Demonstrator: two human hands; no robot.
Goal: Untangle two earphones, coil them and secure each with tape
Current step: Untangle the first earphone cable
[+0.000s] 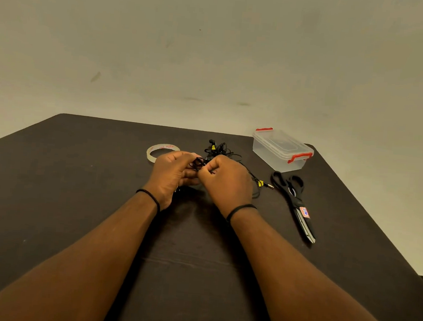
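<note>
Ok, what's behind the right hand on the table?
A tangle of black earphone cable with earbuds lies behind the right hand. Where the cable runs inside the hand is hidden.

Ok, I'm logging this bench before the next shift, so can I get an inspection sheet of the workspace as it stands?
Surface: dark table, a few pale specks.
Job's things: tangled black earphones bunched beyond the hands; tape roll flat on the table, partly behind the left hand.
Clutter: black scissors closed, lying right of the hands; clear lidded box with red clips, at the far right corner.
Grips: left hand and right hand both pinch earphone cord between them.
Cables: one cord trails right to a jack plug near the scissors.
Surroundings: plain beige wall with faint marks.
</note>
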